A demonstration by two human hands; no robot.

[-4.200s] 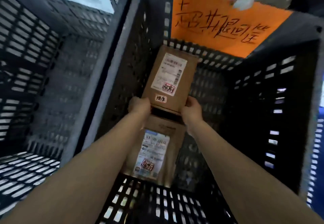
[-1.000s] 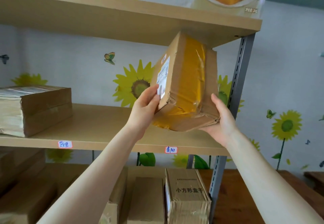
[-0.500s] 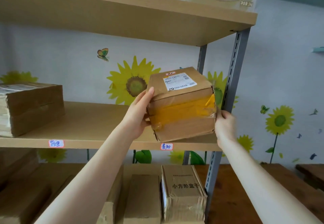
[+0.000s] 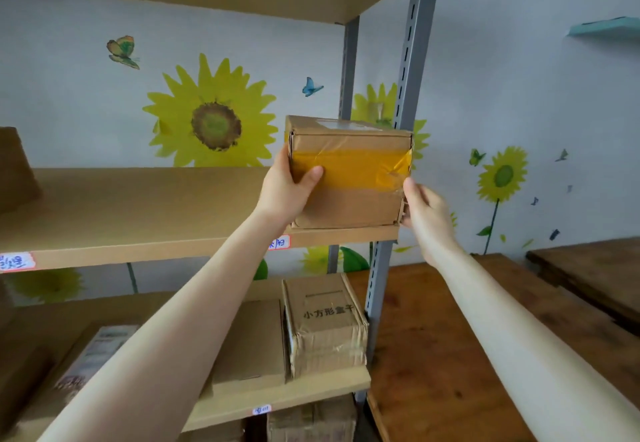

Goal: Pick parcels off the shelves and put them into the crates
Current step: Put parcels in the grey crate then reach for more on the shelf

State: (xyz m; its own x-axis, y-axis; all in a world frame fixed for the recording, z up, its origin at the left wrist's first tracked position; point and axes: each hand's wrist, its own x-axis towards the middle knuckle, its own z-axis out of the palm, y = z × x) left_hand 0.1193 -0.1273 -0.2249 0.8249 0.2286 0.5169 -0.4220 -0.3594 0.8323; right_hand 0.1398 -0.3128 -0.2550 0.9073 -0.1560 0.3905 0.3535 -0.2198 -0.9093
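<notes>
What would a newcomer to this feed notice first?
The cardboard parcel banded with yellow tape, at the right end of the middle shelf, gripped at its sides by the left hand and the right hand. Behind it, a big sunflower decal stands out. Below, a box printed with characters sits on the lower shelf.

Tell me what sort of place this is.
Probably a parcel storeroom or pickup point: board shelves on slotted metal posts, cardboard parcels such as the yellow-taped parcel and the boxes below, and handwritten tags on the shelf edges.
</notes>
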